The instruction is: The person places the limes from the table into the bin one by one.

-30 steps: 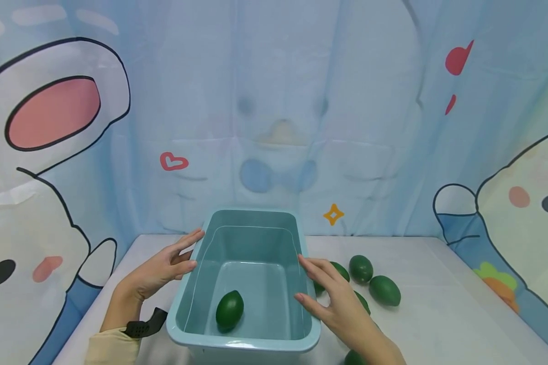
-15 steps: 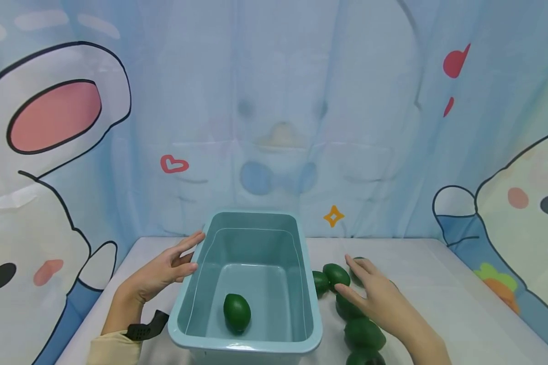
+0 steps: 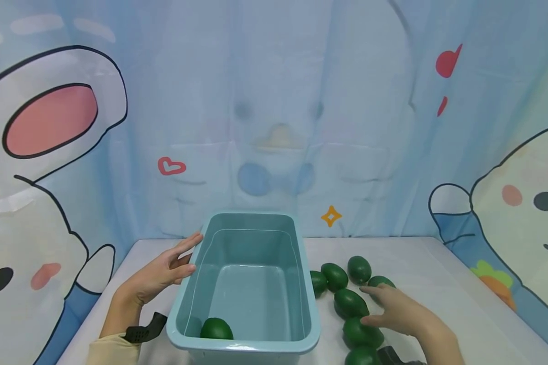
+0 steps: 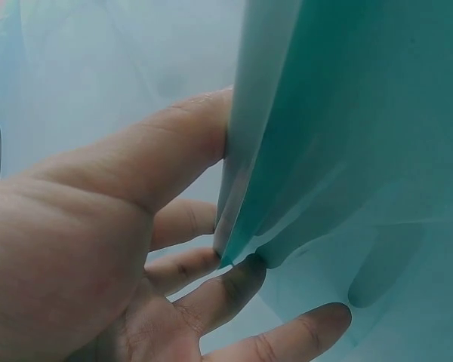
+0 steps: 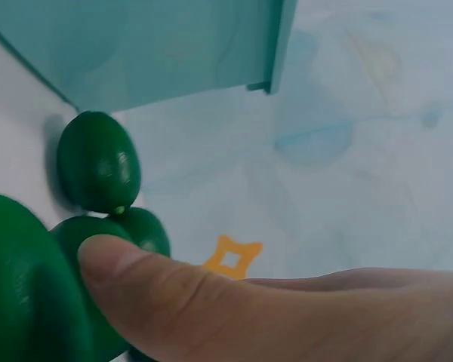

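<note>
A teal plastic bin (image 3: 308, 304) stands in the middle of the white table. One dark green oval fruit (image 3: 216, 329) lies inside it, at the near left corner. My left hand (image 3: 164, 271) rests with straight fingers against the bin's left wall; in the left wrist view the left hand (image 4: 136, 249) has its thumb and fingers on the bin's rim (image 4: 241, 151). Right of the bin, my right hand (image 3: 379, 306) reaches over a cluster of green fruits. Its thumb (image 5: 136, 271) touches a green fruit (image 3: 362, 332), fingers stretched out, nothing gripped.
Several green fruits lie loose right of the bin, among them a back pair (image 3: 334, 276) (image 3: 359, 268) and one at the near edge (image 3: 361, 356). A cartoon-printed blue curtain (image 3: 274, 126) hangs close behind the table. White tabletop (image 3: 438, 284) shows at the right.
My right hand left the bin's right wall and moved right and down onto the fruits. The fruit in the bin rolled to the near left corner. The left hand stayed put.
</note>
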